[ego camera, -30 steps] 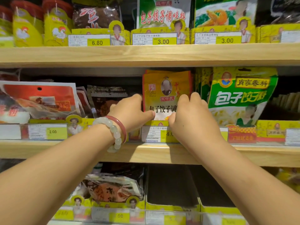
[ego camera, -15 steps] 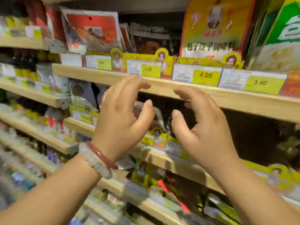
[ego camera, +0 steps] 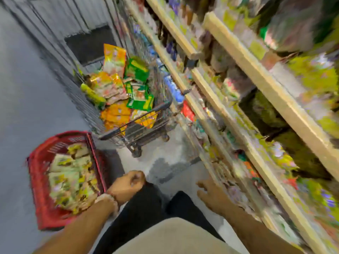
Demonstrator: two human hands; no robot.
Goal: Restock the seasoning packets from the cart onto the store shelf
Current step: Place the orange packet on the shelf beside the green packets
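Observation:
The view is blurred and looks down along the aisle. A wire shopping cart (ego camera: 139,132) stands on the floor ahead, piled with orange, yellow and green seasoning packets (ego camera: 117,88). A red basket (ego camera: 39,182) with pale yellow-green packets (ego camera: 71,176) sits on the floor at lower left. My left hand (ego camera: 128,184) hangs low beside the basket's right rim, its fingers curled in with nothing in them. My right hand (ego camera: 211,195) is low near the bottom shelf, fingers spread and empty. The wooden store shelves (ego camera: 247,74) run along the right side, full of blurred packets.
Grey floor (ego camera: 27,99) spreads to the left of the cart. A dark corrugated wall or shutter (ego camera: 60,24) stands behind the cart. My dark trousers (ego camera: 146,208) and pale shirt fill the bottom centre. The cart stands close against the shelving.
My view has swung from the shelf down and left to the floor, cart and basket. Both hands have left the yellow packet on the shelf and dropped low, empty.

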